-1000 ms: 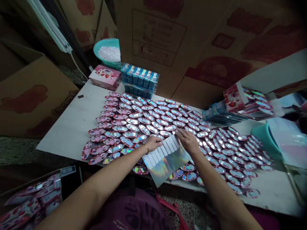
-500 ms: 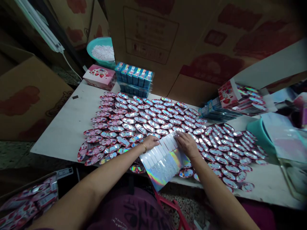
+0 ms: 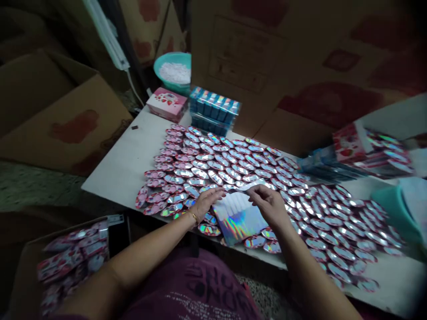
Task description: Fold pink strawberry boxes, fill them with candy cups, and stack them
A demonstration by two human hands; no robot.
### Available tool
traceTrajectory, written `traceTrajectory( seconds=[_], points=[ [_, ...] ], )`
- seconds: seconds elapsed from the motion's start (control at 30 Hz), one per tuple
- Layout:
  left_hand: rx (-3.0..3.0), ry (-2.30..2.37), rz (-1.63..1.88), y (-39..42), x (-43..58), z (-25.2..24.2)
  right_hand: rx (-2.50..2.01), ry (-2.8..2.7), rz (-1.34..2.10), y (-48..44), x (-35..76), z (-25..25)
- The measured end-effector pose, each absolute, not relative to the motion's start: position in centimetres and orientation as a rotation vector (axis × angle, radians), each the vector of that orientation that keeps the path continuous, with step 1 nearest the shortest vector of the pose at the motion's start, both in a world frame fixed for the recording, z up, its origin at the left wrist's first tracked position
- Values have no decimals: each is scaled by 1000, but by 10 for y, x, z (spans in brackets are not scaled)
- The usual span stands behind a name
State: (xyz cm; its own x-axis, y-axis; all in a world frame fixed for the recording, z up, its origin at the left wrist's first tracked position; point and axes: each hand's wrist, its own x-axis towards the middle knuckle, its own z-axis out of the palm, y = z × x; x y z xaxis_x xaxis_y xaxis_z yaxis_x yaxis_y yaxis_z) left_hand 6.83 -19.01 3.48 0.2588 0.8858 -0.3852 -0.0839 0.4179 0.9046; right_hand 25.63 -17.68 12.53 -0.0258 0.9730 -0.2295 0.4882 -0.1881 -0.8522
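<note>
At a white table (image 3: 111, 153) crowded with rows of oval-topped packs (image 3: 215, 178), you hold a shiny sheet (image 3: 238, 220) above the near packs, the grip of your left hand (image 3: 205, 204) closed on its far left corner and that of your right hand (image 3: 271, 209) pinched at the far right. The sheet lies on the near side of both grips, neither hand clearly nearer, its pale strips running far to near and its longer side hard to tell, while a pale band bows between your fingertips.
</note>
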Motion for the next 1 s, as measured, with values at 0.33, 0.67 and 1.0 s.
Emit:
traceTrajectory(
  seconds=[0.33, 0.67, 1.0],
  points=[
    [653, 1544, 929, -261, -63, 20, -1559, -1146, 1627, -215, 104, 27],
    [1277, 2103, 634, -209, -117, -18, -1706, -1695, 760, -194, 37, -33],
    [1710, 2159, 259, -198, -110, -26, -1855, -1959, 500, -188, 33, -38]
  ],
)
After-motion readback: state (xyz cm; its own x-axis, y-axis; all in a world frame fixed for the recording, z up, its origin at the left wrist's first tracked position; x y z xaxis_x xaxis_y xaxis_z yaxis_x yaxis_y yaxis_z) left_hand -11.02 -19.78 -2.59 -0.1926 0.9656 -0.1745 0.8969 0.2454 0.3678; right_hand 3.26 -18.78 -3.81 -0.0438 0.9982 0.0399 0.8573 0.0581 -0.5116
